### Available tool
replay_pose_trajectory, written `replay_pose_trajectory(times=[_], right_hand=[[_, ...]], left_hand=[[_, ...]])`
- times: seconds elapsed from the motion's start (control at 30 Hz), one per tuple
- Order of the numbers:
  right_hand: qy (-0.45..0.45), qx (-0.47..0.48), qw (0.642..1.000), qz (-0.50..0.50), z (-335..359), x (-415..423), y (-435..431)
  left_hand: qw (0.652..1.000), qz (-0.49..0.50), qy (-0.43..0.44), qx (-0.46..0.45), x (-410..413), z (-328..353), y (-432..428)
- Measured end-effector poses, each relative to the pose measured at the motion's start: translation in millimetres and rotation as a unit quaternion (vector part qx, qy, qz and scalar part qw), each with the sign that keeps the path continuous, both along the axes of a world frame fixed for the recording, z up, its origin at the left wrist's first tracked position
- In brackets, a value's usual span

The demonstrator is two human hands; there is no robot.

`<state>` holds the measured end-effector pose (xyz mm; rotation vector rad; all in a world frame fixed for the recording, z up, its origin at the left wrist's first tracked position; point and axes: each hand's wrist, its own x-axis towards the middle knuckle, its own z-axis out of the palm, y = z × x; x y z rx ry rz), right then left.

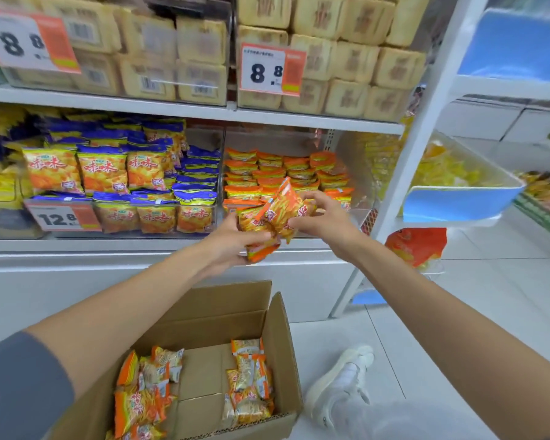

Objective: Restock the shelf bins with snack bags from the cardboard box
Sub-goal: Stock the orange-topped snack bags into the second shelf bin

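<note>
Both hands hold a bunch of small orange snack bags [269, 217] in front of the middle shelf. My left hand [232, 241] grips the bunch from below and the left. My right hand [324, 217] pinches the bags from the right. Just behind them stands the clear shelf bin [359, 214], stacked with several rows of the same orange bags [286, 173]. On the floor below, the open cardboard box [277, 328] holds more orange bags in two clusters, left [146, 389] and right [250, 379], with bare cardboard between them.
A neighbouring bin [124, 214] to the left holds blue-and-orange bags behind a 12.8 price tag. The shelf above carries bins of pale biscuit packs with 8.8 tags. A white upright [404, 173] bounds the shelf on the right. My white shoe [340, 382] rests beside the box.
</note>
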<state>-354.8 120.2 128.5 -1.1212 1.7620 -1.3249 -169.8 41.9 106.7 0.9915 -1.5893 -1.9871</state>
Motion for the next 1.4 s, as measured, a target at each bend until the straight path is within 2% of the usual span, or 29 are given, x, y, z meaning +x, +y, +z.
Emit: replay_pose_trajectory(times=[0.07,0.17,0.27,0.37,0.43,0.57,0.63,0.73,0.77,0.8,0.93,1.07,1.1,1.17,1.23,1.3,1.33,1.4], right_hand=[[0.110,-0.020,0.993,-0.045,13.1,-30.2,-0.2],[0.315,-0.034,0.945,-0.081,39.2,-76.4,0.0],[0.418,0.049,0.904,-0.073,48.7,-116.7,-7.7],[0.519,0.124,0.846,0.018,38.9,-138.9,-20.8],[0.520,0.152,0.837,0.079,29.6,-143.8,-29.4],[0.457,0.187,0.862,0.110,38.6,-151.6,-41.4],[0.490,0.198,0.839,0.126,43.6,-154.2,-47.0],[0.532,0.269,0.785,0.166,29.1,-146.0,-59.3],[0.525,0.290,0.782,0.172,22.0,-145.7,-64.8],[0.508,0.304,0.786,0.179,21.4,-143.8,-67.4],[0.403,0.259,0.869,0.122,35.7,-150.2,-69.4],[0.429,0.282,0.851,0.111,7.2,-151.6,-65.9],[0.422,0.282,0.855,0.105,3.1,-153.0,-66.6],[0.385,0.235,0.889,0.069,8.4,-151.9,-67.8],[0.293,0.125,0.948,0.013,16.3,-142.2,-64.2],[0.125,0.046,0.991,0.034,23.5,-117.7,-58.0],[0.058,0.046,0.995,0.066,23.9,-104.8,-57.6],[0.030,0.076,0.991,0.103,21.3,-79.5,-61.5]], left_hand=[[0.999,0.020,-0.009,-0.035,-14.4,5.7,-7.7],[0.994,0.051,-0.008,-0.095,-40.6,15.4,-21.7],[0.992,0.058,-0.007,-0.115,-65.8,20.5,-36.3],[0.988,0.057,-0.027,-0.144,-83.6,18.7,-46.1],[0.986,0.053,-0.034,-0.154,-90.0,16.0,-48.9],[0.981,0.051,-0.035,-0.185,-92.2,12.9,-50.3],[0.982,0.047,-0.036,-0.180,-91.0,10.2,-53.1],[0.986,0.043,-0.031,-0.156,-89.3,6.8,-56.3],[0.987,0.043,-0.029,-0.152,-89.2,5.6,-57.3],[0.987,0.043,-0.027,-0.154,-88.4,5.3,-57.0],[0.986,0.044,-0.021,-0.157,-85.0,3.0,-56.6],[0.987,0.040,-0.020,-0.156,-85.1,2.6,-56.3],[0.986,0.038,-0.022,-0.159,-85.8,3.0,-55.9],[0.985,0.036,-0.027,-0.167,-85.4,3.6,-55.2],[0.983,0.039,-0.029,-0.176,-83.3,5.4,-55.2],[0.981,0.050,-0.020,-0.189,-81.4,8.6,-55.0],[0.980,0.054,-0.014,-0.193,-81.1,10.9,-54.8],[0.979,0.051,-0.008,-0.198,-81.9,17.1,-54.2]])
